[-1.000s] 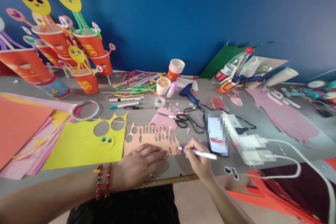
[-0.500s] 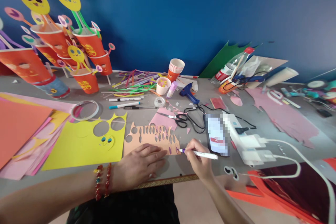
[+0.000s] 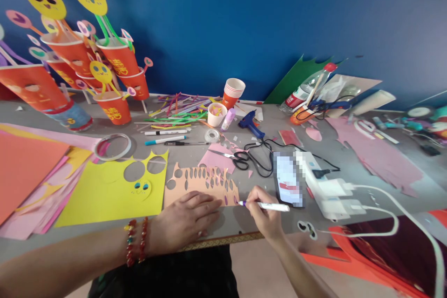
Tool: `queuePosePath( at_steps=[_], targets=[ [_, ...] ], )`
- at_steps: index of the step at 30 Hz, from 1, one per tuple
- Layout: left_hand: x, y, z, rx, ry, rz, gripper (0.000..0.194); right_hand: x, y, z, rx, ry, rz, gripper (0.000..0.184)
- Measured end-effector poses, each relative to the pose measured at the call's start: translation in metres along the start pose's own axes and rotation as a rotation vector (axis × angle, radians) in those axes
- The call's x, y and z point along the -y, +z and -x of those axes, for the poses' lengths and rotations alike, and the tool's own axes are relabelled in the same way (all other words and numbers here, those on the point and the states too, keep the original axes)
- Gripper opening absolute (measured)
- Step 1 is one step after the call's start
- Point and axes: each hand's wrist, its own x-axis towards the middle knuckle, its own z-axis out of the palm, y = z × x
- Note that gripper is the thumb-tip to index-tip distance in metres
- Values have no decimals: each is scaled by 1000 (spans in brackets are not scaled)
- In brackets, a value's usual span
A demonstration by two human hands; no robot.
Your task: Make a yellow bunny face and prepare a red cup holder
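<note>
Where peach paper [image 3: 181, 189] ends, right fingers [image 3: 257, 193] hold a marker [image 3: 275, 206], left fingers [image 3: 208, 207] lying flat.

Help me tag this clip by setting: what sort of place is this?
Probably a paper-craft workspace, though whether at home or in a workshop I can't tell: a glue gun and scissors lie on the table, near a red cup topped by a yellow paper face.

The marker [image 3: 274, 206] is white and purple, the peach paper [image 3: 183, 187] purple-marked, the 2 beaded bracelets [image 3: 130, 246] reddish, the glue gun [image 3: 251, 123] blue.
</note>
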Motion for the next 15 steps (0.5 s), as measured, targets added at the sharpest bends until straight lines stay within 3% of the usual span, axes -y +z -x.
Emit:
queuePosePath(
  at_steps=[15],
  targets=[
    [0,0,-1,12,-5,9,48,-3,2,-1,-36,11,-18,22]
  ],
)
